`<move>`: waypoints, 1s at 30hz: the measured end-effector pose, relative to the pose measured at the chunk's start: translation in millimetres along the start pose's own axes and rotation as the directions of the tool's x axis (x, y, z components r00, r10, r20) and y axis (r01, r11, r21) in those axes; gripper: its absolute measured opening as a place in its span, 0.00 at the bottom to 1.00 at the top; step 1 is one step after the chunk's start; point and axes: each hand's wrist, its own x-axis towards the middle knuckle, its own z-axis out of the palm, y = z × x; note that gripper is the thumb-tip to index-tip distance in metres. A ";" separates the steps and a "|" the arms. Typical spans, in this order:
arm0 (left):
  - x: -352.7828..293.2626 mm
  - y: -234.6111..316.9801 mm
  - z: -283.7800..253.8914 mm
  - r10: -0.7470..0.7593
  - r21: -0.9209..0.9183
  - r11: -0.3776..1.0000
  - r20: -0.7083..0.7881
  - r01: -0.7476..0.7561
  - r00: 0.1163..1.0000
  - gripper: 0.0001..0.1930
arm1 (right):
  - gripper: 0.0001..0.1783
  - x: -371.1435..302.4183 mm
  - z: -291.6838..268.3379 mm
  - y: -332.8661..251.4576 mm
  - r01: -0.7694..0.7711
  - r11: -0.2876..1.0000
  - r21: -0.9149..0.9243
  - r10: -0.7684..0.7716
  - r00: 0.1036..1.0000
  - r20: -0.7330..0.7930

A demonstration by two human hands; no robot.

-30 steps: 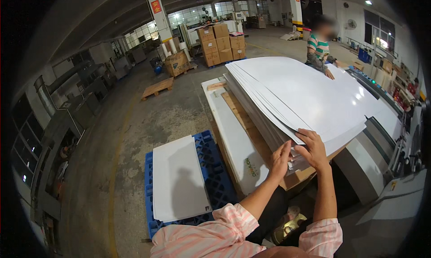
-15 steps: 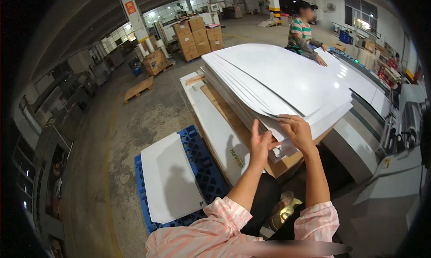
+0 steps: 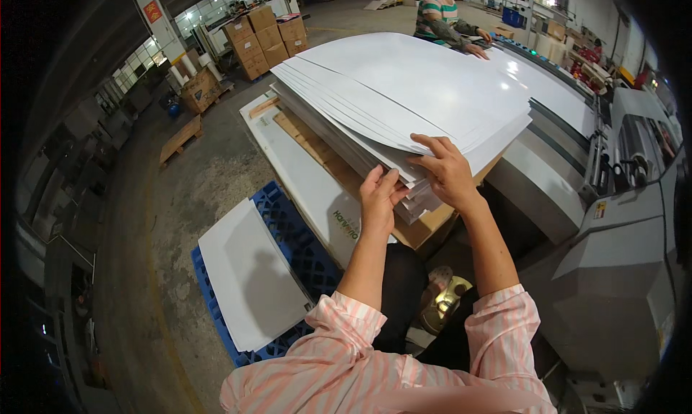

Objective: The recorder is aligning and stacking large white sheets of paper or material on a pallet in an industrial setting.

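Note:
A tall stack of large white sheets, smooth and glossy on top, stands in front of me. At its near corner my right hand pinches the edge of the upper sheets, its fingers on top and thumb lower down. Those sheets bow upward slightly, leaving a gap above the layers below. My left hand is just left of it, fingers curled around the edges of the lower sheets at the same corner. Its fingertips are partly hidden among the sheet edges.
Left of the stack, a blue plastic pallet carries more white sheets. A long white board lies between them. A grey machine stands at right. Across the stack, a person rests a hand near its far edge. Cardboard boxes stand behind.
My left hand has closed from spread fingers and come against the sheet edges. My right hand keeps its hold at the corner. The whole view has shifted, with the scene moving left and up.

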 end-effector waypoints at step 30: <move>-3.4 0.3 4.6 0.040 -0.066 0.997 0.034 -0.038 0.999 0.16 | 0.18 10.9 4.7 -14.9 0.023 1.000 -0.014 -0.025 0.989 -0.147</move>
